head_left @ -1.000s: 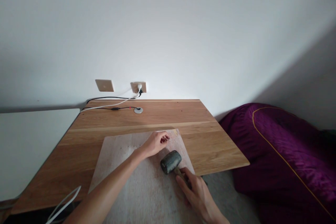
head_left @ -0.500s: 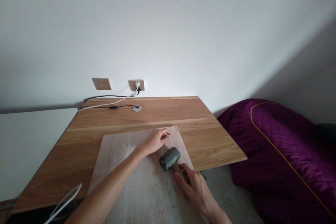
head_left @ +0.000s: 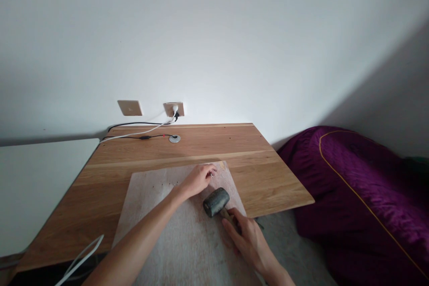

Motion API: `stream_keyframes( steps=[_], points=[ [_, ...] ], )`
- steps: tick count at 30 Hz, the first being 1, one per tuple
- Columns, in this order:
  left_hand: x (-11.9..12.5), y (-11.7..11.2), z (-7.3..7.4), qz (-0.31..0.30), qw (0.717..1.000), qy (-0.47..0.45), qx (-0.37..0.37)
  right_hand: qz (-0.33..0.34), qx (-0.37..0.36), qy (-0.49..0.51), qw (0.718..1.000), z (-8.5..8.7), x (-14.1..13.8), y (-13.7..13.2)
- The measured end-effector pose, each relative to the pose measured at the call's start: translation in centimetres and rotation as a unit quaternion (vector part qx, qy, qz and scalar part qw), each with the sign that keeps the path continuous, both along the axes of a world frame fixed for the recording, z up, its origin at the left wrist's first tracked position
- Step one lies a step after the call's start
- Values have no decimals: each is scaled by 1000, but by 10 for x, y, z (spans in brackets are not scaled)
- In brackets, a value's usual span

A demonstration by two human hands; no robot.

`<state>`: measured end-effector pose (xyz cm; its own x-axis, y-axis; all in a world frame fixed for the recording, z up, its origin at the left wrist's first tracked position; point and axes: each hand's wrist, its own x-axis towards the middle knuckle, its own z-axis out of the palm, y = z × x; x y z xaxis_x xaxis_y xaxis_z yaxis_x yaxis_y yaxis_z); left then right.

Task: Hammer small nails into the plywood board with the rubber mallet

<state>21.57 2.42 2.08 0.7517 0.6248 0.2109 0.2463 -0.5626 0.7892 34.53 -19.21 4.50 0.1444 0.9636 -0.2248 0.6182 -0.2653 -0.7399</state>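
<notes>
A mallet with a dark head (head_left: pixel 216 202) and a wooden handle is in my right hand (head_left: pixel 250 237), its fingers wrapped round the grip. The head hangs just over the board, near side of my left hand. My left hand (head_left: pixel 199 179) rests near the far right corner of a pale wooden board (head_left: pixel 181 237). Its fingers pinch a thin shiny nail (head_left: pixel 212 174), mostly hidden by the fingertips. Several small dark spots, too small to make out, run along the board left of that hand.
The board lies on a wooden desk (head_left: pixel 275 178). A white panel (head_left: pixel 43 187) stands at the left. Cables run from a wall socket (head_left: pixel 174 108) past a round grommet (head_left: pixel 174 139). A purple cover (head_left: pixel 335 178) drapes something bulky at the right. A white cable loop (head_left: pixel 82 261) lies front left.
Almost nothing differs. Both hands and the mallet hold their places, with only a very slight shift of the whole view.
</notes>
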Motion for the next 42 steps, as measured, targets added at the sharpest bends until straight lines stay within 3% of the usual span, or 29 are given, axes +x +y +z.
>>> stream_keyframes(
  steps=[31, 36, 42],
  points=[
    [6, -8, 2, -3, 999, 26, 27, -1, 18, -10, 1000, -2, 1, 0],
    [6, -9, -3, 14, 999, 19, 32, -3, 9, -2, 1000, 0, 0, 1],
    [8, -13, -15, 50, 998, -26, -13, 0, 11, -9, 1000, -2, 2, 1]
  ],
)
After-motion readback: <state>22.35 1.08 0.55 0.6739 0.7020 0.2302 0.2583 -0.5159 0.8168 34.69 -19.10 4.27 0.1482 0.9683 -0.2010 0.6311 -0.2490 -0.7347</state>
